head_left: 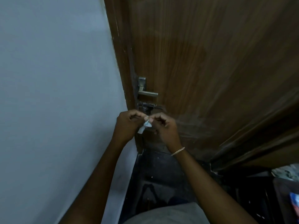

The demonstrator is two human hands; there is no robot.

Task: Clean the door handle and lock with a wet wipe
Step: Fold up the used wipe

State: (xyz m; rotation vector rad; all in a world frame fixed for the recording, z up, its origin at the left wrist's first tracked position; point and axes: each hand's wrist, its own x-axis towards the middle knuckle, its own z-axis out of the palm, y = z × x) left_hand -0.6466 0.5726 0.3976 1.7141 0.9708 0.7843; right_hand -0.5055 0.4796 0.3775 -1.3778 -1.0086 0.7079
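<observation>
A silver lever door handle (145,92) sits on the brown wooden door (202,62), with a dark sliding bolt lock (149,107) just beneath it. Below the lock, my left hand (127,123) and my right hand (163,126) meet and both pinch a small white and light-blue wet wipe packet (144,126) between their fingertips. The packet hangs down between the hands. A chain bracelet is on my right wrist. Neither hand touches the handle or the lock.
A pale grey-blue wall (56,94) fills the left side, right up to the door frame. The floor (158,172) below is dark. Dark furniture with cloth and a blue item (293,201) stands at the lower right.
</observation>
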